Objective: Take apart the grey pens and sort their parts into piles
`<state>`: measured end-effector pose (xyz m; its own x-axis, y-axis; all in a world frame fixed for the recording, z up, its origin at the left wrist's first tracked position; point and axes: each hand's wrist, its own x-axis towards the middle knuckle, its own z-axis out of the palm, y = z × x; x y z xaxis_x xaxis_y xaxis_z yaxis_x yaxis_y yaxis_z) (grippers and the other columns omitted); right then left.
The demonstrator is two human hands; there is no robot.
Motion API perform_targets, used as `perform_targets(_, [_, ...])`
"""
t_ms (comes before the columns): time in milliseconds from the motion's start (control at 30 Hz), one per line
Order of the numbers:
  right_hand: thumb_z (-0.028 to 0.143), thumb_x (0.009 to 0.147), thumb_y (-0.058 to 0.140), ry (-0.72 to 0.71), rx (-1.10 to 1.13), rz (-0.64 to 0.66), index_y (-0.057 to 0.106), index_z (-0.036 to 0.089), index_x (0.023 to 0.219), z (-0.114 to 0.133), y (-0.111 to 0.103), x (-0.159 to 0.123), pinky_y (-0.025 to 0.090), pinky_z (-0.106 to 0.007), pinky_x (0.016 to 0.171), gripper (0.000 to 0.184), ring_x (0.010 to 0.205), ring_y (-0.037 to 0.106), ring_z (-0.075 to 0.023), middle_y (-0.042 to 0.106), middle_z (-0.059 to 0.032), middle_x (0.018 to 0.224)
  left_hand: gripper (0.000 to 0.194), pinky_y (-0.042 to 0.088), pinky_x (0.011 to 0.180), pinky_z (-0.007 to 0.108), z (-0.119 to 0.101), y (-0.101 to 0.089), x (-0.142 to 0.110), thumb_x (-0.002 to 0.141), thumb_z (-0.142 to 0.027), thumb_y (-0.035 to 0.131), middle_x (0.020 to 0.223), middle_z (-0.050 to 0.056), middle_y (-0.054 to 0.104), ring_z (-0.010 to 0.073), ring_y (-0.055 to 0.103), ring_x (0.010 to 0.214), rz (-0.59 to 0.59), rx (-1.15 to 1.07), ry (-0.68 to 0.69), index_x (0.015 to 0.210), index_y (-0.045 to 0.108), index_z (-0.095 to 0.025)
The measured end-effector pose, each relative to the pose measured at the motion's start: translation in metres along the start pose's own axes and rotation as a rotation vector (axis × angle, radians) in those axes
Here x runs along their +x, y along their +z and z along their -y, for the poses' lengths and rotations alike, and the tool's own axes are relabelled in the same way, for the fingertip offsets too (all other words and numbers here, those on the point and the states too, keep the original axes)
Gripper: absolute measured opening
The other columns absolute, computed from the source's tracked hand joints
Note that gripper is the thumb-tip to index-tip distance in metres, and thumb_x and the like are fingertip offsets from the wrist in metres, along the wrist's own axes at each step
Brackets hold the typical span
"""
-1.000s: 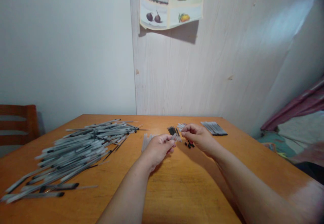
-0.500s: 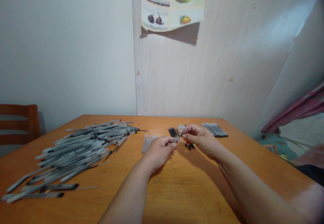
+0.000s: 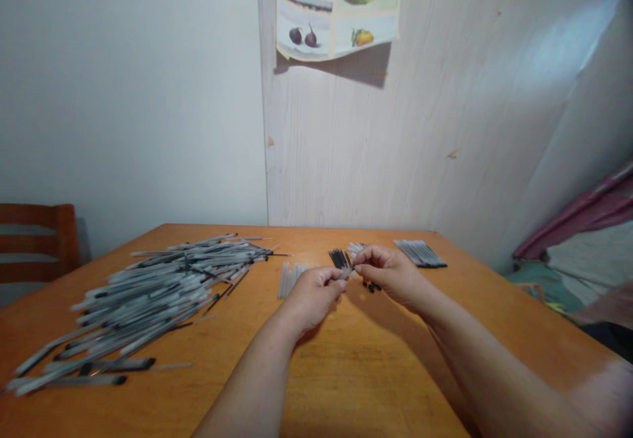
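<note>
My left hand (image 3: 312,290) and my right hand (image 3: 390,272) meet over the middle of the wooden table (image 3: 346,365). Both are closed in a pinch on a clear pen barrel (image 3: 347,271) held between them. Small black caps (image 3: 370,285) lie on the table just under my right hand. A short bundle of black refills (image 3: 338,257) and a few clear barrels (image 3: 288,276) lie just beyond my hands.
A large heap of grey pens (image 3: 148,293) covers the table's left side. A neat row of pens (image 3: 420,253) lies at the far right. A wooden chair (image 3: 37,240) stands at the left, a fruit poster (image 3: 336,6) hangs above, and bedding (image 3: 583,253) lies to the right.
My hands have drawn slightly closer together on the barrel. The view has shifted a little; nothing on the table has moved.
</note>
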<state>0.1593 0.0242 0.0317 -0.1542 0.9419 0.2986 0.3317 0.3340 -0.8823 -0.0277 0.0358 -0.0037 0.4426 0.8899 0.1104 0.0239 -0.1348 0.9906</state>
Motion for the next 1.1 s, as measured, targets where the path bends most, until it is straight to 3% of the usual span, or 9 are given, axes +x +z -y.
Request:
perform_targets(567, [0.030, 0.078, 0.064, -0.015, -0.019, 0.045, 0.066, 0.018, 0.080, 0.0000, -0.0011, -0.0007, 0.039, -0.025, 0.057, 0.012, 0.061, 0.051, -0.0117, 0.059, 0.0006, 0.067, 0.017, 0.026, 0.054, 0.023, 0.0042, 0.0003, 0.0009, 0.081, -0.030, 0.060, 0.064, -0.003, 0.047, 0.0083, 0.035, 0.054, 0.043, 0.043, 0.018, 0.085, 0.067, -0.015])
perform_targets(867, [0.036, 0.083, 0.064, 0.085, 0.099, 0.085, 0.064, 0.018, 0.102, -0.0049, -0.0063, -0.0019, 0.041, -0.025, 0.060, 0.026, 0.064, 0.053, -0.0114, 0.064, -0.0004, 0.078, 0.019, 0.026, 0.054, 0.024, 0.0038, -0.0005, 0.0008, 0.081, -0.030, 0.060, 0.066, -0.002, 0.050, 0.0087, 0.039, 0.057, 0.032, 0.058, 0.019, 0.089, 0.068, -0.014])
perform_targets(1100, [0.038, 0.084, 0.064, 0.105, 0.099, 0.141, 0.067, 0.017, 0.095, -0.0095, -0.0074, -0.0018, 0.038, -0.025, 0.057, 0.023, 0.062, 0.052, -0.0114, 0.063, -0.0006, 0.075, 0.023, 0.026, 0.054, 0.024, 0.0009, 0.0003, 0.0000, 0.080, -0.032, 0.061, 0.066, -0.003, 0.049, 0.0080, 0.039, 0.057, 0.043, 0.040, -0.016, 0.089, 0.068, -0.012])
